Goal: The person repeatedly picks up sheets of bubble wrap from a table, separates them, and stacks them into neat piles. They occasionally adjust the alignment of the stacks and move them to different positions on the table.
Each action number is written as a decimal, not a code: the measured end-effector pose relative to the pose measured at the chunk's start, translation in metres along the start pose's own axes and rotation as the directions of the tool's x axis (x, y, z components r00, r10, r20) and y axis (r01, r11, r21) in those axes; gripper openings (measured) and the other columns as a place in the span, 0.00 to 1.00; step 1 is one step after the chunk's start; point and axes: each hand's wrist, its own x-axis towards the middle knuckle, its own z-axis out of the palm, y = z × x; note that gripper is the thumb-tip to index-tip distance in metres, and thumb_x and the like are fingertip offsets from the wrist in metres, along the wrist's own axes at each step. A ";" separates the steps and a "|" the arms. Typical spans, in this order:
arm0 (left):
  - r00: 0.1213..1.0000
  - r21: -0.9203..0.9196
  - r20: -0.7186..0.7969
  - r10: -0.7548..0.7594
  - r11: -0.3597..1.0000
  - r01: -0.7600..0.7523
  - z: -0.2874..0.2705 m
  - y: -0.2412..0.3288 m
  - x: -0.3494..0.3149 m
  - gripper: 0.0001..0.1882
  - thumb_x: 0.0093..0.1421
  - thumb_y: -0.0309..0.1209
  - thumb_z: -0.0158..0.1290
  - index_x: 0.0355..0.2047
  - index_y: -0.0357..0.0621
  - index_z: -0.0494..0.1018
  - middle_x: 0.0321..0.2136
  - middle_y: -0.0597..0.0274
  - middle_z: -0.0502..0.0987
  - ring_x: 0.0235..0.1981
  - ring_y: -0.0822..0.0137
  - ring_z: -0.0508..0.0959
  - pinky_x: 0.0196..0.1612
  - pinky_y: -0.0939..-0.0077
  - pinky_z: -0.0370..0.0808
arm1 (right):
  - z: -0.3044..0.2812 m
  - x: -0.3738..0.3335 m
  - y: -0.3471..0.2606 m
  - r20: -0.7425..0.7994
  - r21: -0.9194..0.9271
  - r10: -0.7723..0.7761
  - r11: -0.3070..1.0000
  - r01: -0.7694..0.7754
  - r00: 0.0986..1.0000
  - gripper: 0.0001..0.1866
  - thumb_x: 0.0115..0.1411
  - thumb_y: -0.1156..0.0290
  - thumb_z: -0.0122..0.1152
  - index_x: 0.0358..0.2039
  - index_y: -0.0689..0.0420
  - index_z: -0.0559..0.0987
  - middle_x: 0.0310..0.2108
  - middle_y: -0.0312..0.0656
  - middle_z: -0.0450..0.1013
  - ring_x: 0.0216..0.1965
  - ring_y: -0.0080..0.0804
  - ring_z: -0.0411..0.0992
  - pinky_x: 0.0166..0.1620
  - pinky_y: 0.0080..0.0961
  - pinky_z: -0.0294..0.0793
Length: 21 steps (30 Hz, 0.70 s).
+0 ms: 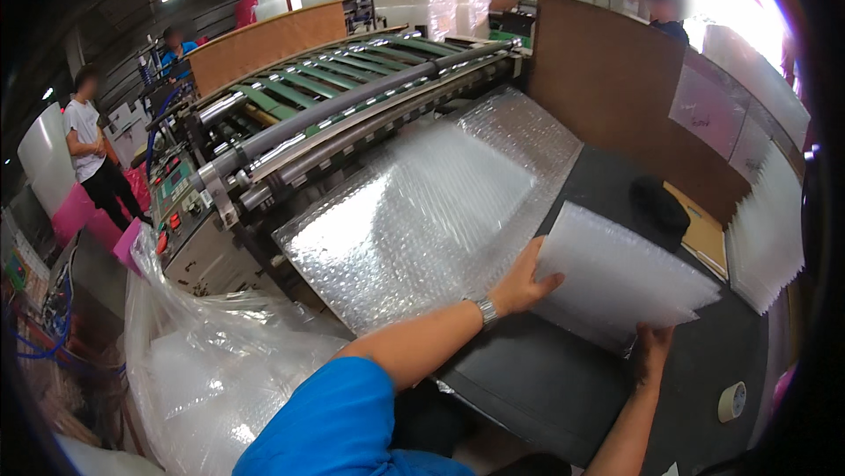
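A stack of clear bubble-wrap bags [616, 269] is held in both my hands over the dark tabletop [546, 370]. My left hand [526, 278] grips its left edge with the thumb on top; a metal-banded watch is on that wrist. At the stack's lower right corner, my right hand [653, 346] is closed on the edge, its fingers partly hidden. Beyond my left hand, more bubble-wrap bags [458, 172] lie on a shiny silver bubble sheet [339, 252] in front of the machine's rollers.
A machine with green belts [321, 80] stands ahead. To the right are a brown board [607, 80], a dark fuzzy object [660, 212], standing bubble-wrap bags [770, 221] and a tape roll [731, 402]. A clear plastic bag [229, 370] fills the lower left. Other people stand farther off.
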 end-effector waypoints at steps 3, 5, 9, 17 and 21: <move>0.996 -0.127 -0.077 0.036 0.991 -0.046 0.005 0.012 -0.005 0.37 0.50 0.41 0.52 0.53 0.34 0.49 0.49 0.44 0.57 0.53 0.56 0.57 0.55 0.67 0.52 | -0.009 0.005 0.005 0.012 0.069 -0.069 0.995 0.068 0.998 0.35 0.45 0.72 0.58 0.52 0.63 0.56 0.52 0.44 0.56 0.54 0.37 0.54 0.55 0.30 0.48; 0.996 -0.075 -0.079 0.034 0.996 -0.040 0.004 0.005 -0.003 0.36 0.50 0.40 0.52 0.52 0.34 0.50 0.50 0.45 0.56 0.53 0.55 0.56 0.55 0.67 0.52 | -0.010 0.003 0.009 0.040 0.087 -0.021 0.996 0.017 0.999 0.34 0.45 0.72 0.56 0.52 0.64 0.55 0.52 0.45 0.56 0.54 0.37 0.53 0.56 0.29 0.47; 0.999 0.022 0.040 0.008 1.000 -0.009 0.001 0.000 -0.001 0.37 0.50 0.43 0.52 0.53 0.35 0.50 0.50 0.46 0.57 0.53 0.55 0.57 0.54 0.68 0.53 | -0.013 0.007 0.011 0.020 0.049 0.005 0.999 -0.006 1.000 0.32 0.45 0.73 0.54 0.52 0.64 0.56 0.51 0.45 0.58 0.53 0.36 0.55 0.55 0.28 0.50; 0.910 0.361 0.020 -0.414 0.852 0.379 0.012 0.010 -0.008 0.28 0.53 0.43 0.49 0.48 0.35 0.60 0.45 0.40 0.64 0.46 0.45 0.63 0.50 0.58 0.58 | -0.018 -0.005 0.009 -0.026 -0.190 0.224 0.956 -0.225 0.974 0.21 0.43 0.74 0.54 0.41 0.62 0.69 0.37 0.40 0.68 0.40 0.30 0.65 0.43 0.26 0.64; 0.960 0.724 0.123 -0.252 0.684 0.087 -0.015 -0.013 -0.020 0.21 0.52 0.26 0.45 0.49 0.41 0.62 0.50 0.44 0.59 0.52 0.50 0.58 0.56 0.62 0.52 | -0.008 0.004 0.026 0.052 -0.209 -0.070 0.975 0.080 0.996 0.25 0.44 0.74 0.55 0.46 0.61 0.65 0.41 0.44 0.67 0.43 0.33 0.64 0.47 0.29 0.63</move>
